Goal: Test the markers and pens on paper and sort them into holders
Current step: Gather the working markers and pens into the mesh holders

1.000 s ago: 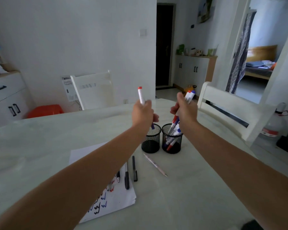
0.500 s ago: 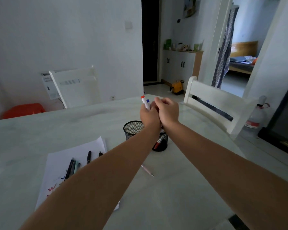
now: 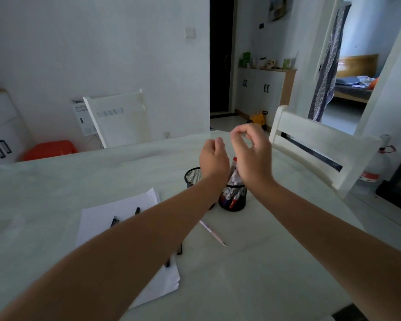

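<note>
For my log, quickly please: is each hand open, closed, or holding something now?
Left hand: open, fingers relaxed, nothing seen in it.
Right hand: open, fingers loosely curled, holding nothing.

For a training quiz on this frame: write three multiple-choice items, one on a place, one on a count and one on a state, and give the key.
1. Where does the pink pen lie?
A. On the paper
B. In a cup
C. On the bare table

2. How many black mesh holders stand there?
A. Two
B. One
C. Three

3. What do the hands hold?
A. A marker each
B. Nothing
C. The paper sheet

Key:
1. C: it lies flat on the tabletop, clear of the sheet.
2. A: one is filled with markers, and a second holder stands just left of it, partly behind the forearm.
3. B: the left hand and right hand hover above the holders, fingers loosely curled, with no pen showing in either.
</note>
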